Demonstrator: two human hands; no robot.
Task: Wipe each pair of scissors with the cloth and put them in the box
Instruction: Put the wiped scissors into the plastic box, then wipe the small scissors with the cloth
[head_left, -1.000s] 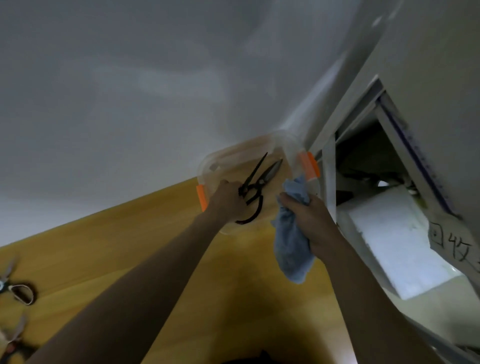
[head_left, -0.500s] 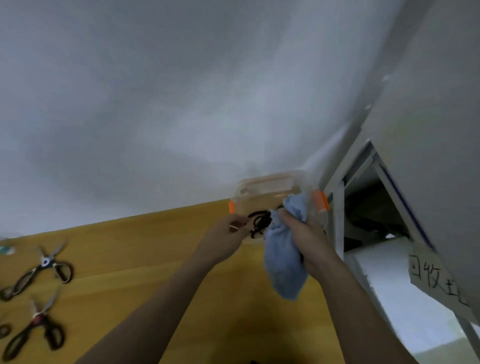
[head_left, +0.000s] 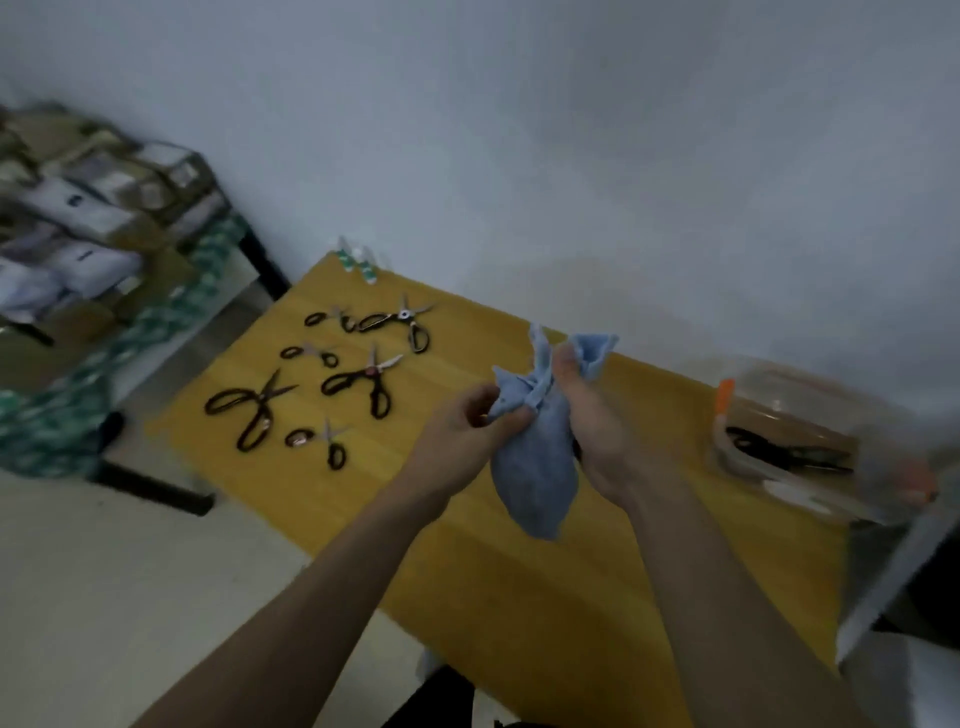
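Over the middle of the yellow wooden table (head_left: 519, 597) my right hand (head_left: 597, 415) grips a bunched light-blue cloth (head_left: 535, 467) that hangs down. My left hand (head_left: 467, 431) pinches the cloth's left edge with its fingertips. A clear plastic box (head_left: 810, 405) with orange clips stands at the table's right end, and one black pair of scissors (head_left: 789, 452) lies inside it. Several pairs of scissors lie at the table's far left, among them a large black pair (head_left: 249, 410) and a red-pivot pair (head_left: 363, 384).
Small green-and-white tubes (head_left: 358, 262) stand at the table's far corner by the wall. To the left a low stand holds a pile of packages (head_left: 78, 218) on a green patterned cover. A white frame edge (head_left: 893, 571) borders the table's right side.
The left hand has let go of the black scissors, which now lie in the box, and has come back to the cloth. The view has swung left and down, showing the scissors on the table.
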